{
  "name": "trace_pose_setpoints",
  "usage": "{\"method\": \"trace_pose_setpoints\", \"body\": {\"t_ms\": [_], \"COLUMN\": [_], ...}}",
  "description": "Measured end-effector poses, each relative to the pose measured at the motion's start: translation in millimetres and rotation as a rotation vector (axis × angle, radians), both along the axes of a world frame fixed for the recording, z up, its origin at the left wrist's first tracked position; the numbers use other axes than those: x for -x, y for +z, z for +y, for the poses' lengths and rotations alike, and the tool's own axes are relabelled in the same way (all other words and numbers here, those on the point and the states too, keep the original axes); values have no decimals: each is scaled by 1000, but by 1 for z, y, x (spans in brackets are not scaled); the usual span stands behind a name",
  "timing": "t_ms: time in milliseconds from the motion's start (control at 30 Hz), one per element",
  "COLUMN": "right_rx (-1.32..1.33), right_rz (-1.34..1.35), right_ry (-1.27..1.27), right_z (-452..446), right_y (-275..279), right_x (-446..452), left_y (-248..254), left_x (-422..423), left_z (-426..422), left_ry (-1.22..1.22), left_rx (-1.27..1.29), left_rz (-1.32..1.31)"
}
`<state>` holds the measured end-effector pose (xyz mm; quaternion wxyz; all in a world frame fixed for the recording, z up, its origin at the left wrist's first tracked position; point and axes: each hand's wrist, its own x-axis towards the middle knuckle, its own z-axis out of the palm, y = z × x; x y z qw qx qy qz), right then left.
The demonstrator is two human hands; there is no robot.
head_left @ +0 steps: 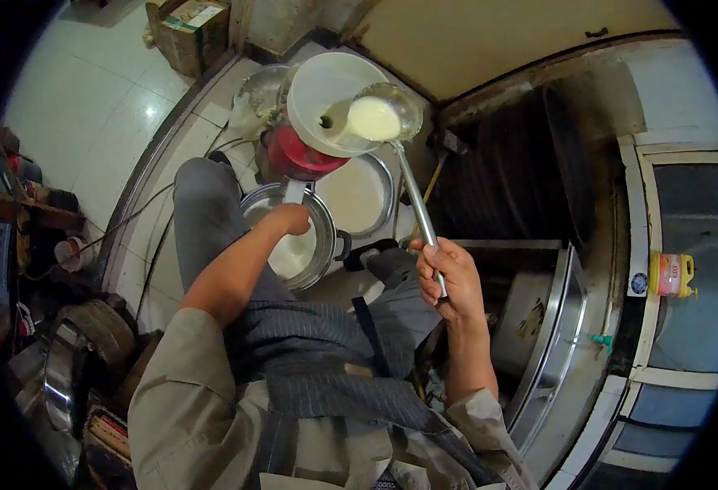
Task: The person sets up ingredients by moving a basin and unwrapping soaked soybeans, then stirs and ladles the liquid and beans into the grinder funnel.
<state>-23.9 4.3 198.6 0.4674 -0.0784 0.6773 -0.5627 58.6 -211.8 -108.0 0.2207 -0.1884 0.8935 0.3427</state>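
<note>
My right hand (pixel 449 278) is wrapped round the long metal handle of a ladle (pixel 414 192). Its wide bowl holds a creamy white liquid (pixel 374 119) and is over the rim of a white hopper (pixel 314 82). Below the hopper is the red body of a machine (pixel 289 155). My left hand (pixel 289 219) is closed at the lower end of a pale flat strip (pixel 294 193) at the machine's front. Whether the strip belongs to the machine, I cannot tell. Under that hand stands a steel pot (pixel 326 245) with white liquid in it.
A wide metal basin (pixel 387 192) of pale liquid stands right of the pot. Behind the machine is a plastic-covered bowl (pixel 254 90). A steel cabinet (pixel 559 327) and a dark round drum (pixel 514 163) stand to the right. A cable (pixel 148 273) crosses the tiled floor at left.
</note>
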Motion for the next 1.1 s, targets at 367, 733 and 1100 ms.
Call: {"method": "trace_pose_setpoints", "body": {"t_ms": [367,733,1100], "right_rx": [-18,-23,-52], "right_rz": [32,68,105], "right_ry": [10,21,18], "right_z": [3,4,5], "right_y": [-5,-9,-13], "right_x": [-1,-2,-3], "left_y": [8,-10,-18], "left_x": [-1,0,1], "left_z": [-1,0,0], "left_ry": [-8,-29,-52], "left_rx": [-3,17,26], "left_rz": [-30,16,21]}}
